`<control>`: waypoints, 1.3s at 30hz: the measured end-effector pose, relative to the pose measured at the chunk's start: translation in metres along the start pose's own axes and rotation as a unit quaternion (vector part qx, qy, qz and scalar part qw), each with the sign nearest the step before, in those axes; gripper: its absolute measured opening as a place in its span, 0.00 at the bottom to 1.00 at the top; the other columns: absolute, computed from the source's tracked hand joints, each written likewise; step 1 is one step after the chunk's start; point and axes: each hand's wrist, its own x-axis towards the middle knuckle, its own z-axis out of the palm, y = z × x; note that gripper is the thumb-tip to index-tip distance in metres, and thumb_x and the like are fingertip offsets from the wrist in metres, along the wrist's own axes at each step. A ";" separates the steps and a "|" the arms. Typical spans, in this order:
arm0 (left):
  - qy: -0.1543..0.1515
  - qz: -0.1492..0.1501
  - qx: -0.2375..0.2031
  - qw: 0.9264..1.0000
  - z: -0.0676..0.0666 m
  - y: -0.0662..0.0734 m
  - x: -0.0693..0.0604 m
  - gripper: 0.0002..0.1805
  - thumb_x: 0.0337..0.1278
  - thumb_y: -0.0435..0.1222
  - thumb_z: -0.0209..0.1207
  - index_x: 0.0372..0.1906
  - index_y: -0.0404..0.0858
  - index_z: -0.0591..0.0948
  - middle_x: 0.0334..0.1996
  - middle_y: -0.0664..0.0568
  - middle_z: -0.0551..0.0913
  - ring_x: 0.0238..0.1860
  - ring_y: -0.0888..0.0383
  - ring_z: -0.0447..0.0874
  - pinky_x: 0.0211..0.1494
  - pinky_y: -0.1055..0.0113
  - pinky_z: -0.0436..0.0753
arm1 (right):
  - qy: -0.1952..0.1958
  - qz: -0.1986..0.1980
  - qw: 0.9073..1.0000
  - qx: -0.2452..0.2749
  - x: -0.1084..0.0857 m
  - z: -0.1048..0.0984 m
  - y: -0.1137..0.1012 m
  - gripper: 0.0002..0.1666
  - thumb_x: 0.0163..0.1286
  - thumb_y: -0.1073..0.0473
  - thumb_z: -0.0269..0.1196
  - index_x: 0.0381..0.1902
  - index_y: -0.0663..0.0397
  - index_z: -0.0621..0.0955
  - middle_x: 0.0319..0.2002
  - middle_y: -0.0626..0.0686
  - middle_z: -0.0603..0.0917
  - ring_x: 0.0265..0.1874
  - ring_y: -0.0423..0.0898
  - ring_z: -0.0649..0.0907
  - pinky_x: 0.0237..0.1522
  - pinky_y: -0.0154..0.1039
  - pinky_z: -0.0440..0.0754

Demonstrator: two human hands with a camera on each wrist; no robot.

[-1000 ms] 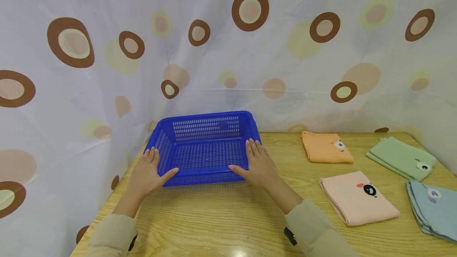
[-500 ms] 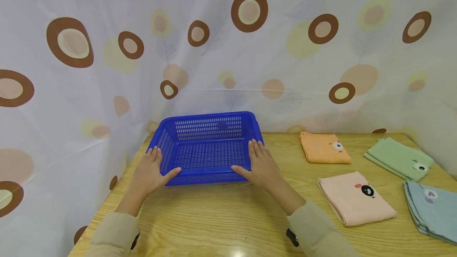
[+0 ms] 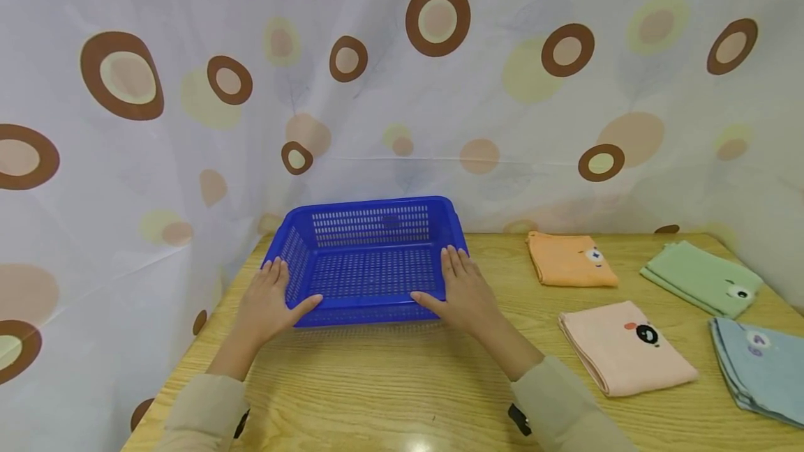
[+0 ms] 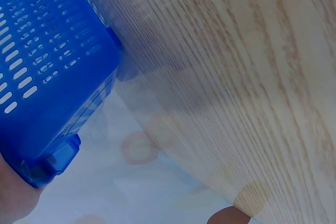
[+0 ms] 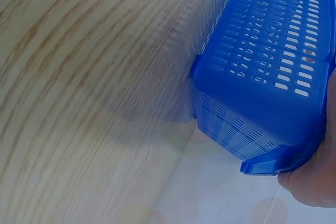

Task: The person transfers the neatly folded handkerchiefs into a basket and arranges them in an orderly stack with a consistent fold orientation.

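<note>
A blue plastic basket (image 3: 370, 270) with slotted walls stands at the back left of the wooden table, nothing inside it. My left hand (image 3: 265, 304) lies on its front left corner, fingers extended along the side rim and thumb on the front rim. On the front right corner rests my right hand (image 3: 463, 295), placed the same way. The left wrist view shows the basket's wall (image 4: 47, 72) with part of the left hand (image 4: 16, 195) at its rim. In the right wrist view the right hand (image 5: 315, 171) touches the rim of the basket (image 5: 252, 93).
Several folded cloths lie on the right of the table (image 3: 352, 396): orange (image 3: 565, 267), green (image 3: 697, 277), pink (image 3: 622, 358) and blue (image 3: 772, 375). A patterned white curtain (image 3: 377, 103) hangs behind the table and along its left side.
The basket has shifted slightly to the right, and both hands have moved along with it, keeping their places on its corners. The cloths lie as before.
</note>
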 end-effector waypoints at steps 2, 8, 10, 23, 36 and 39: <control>0.000 0.000 -0.001 1.000 0.000 0.000 0.000 0.54 0.55 0.65 0.47 0.65 0.19 0.56 0.68 0.27 0.55 0.70 0.34 0.50 0.73 0.46 0.53 | 0.001 0.000 1.000 -0.002 0.000 0.000 0.001 0.57 0.63 0.30 0.50 0.70 0.70 0.48 0.72 0.66 0.49 0.72 0.61 0.48 0.72 0.55 0.49; -0.002 -0.001 -0.002 1.000 0.000 0.001 0.001 0.54 0.54 0.65 0.47 0.66 0.19 0.55 0.68 0.28 0.54 0.70 0.35 0.49 0.73 0.46 0.52 | 0.007 -0.004 1.000 0.002 0.000 -0.001 0.002 0.57 0.63 0.31 0.50 0.70 0.71 0.49 0.72 0.66 0.49 0.72 0.61 0.48 0.72 0.56 0.49; -0.002 -0.002 -0.003 1.000 0.000 0.002 0.002 0.54 0.54 0.65 0.47 0.66 0.19 0.55 0.68 0.27 0.54 0.70 0.35 0.49 0.73 0.46 0.52 | 0.008 -0.005 1.000 0.001 0.000 0.000 0.003 0.56 0.64 0.31 0.50 0.70 0.71 0.49 0.72 0.66 0.49 0.72 0.62 0.48 0.72 0.56 0.49; 0.000 -0.002 -0.008 1.000 0.000 0.002 0.001 0.54 0.54 0.64 0.48 0.65 0.19 0.56 0.68 0.27 0.54 0.70 0.35 0.50 0.73 0.46 0.52 | 0.008 -0.004 1.000 0.004 -0.001 0.000 0.002 0.56 0.63 0.31 0.51 0.70 0.71 0.49 0.72 0.66 0.50 0.72 0.61 0.48 0.72 0.56 0.49; -0.005 -0.005 -0.010 1.000 0.001 0.000 0.001 0.54 0.54 0.64 0.47 0.66 0.19 0.55 0.68 0.28 0.53 0.70 0.35 0.49 0.73 0.46 0.52 | 0.006 -0.007 1.000 0.007 -0.002 -0.001 0.001 0.56 0.64 0.32 0.51 0.69 0.71 0.49 0.72 0.67 0.50 0.72 0.62 0.48 0.72 0.56 0.48; -0.007 -0.004 -0.012 1.000 0.002 0.001 0.001 0.54 0.54 0.64 0.47 0.66 0.19 0.54 0.68 0.28 0.53 0.70 0.35 0.49 0.73 0.46 0.52 | 0.006 -0.007 1.000 0.007 -0.003 -0.001 0.002 0.56 0.63 0.32 0.51 0.69 0.72 0.49 0.72 0.67 0.49 0.72 0.62 0.48 0.72 0.56 0.48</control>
